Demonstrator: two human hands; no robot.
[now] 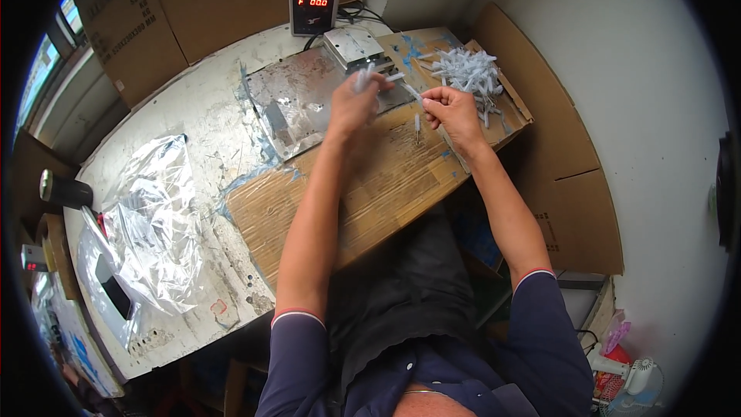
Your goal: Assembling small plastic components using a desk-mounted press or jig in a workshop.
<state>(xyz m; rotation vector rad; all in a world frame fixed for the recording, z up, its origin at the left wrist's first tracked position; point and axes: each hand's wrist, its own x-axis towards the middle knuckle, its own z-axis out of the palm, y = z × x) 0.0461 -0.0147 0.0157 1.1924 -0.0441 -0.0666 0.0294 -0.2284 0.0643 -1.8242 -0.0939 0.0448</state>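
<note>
My left hand [356, 100] is closed around a small bunch of thin white plastic pieces [364, 76] that stick up from the fist, blurred. My right hand [454, 110] pinches one thin white piece [414, 93] between thumb and fingers, its tip pointing toward the left hand. Another white piece [417, 123] shows just below, between the hands. Both hands hover over a sheet of brown cardboard [370, 185] laid on the worn white table [193, 116]. A heap of the same white pieces [467, 71] lies just beyond my right hand.
A scratched metal plate [297, 104] and a small metal block [353, 46] sit ahead of the hands, with a grey box with red digits [314, 1] behind. Crumpled clear plastic bags [150, 216] cover the table's left. Cardboard boxes [154, 8] line the back; a cardboard panel [563, 154] stands at right.
</note>
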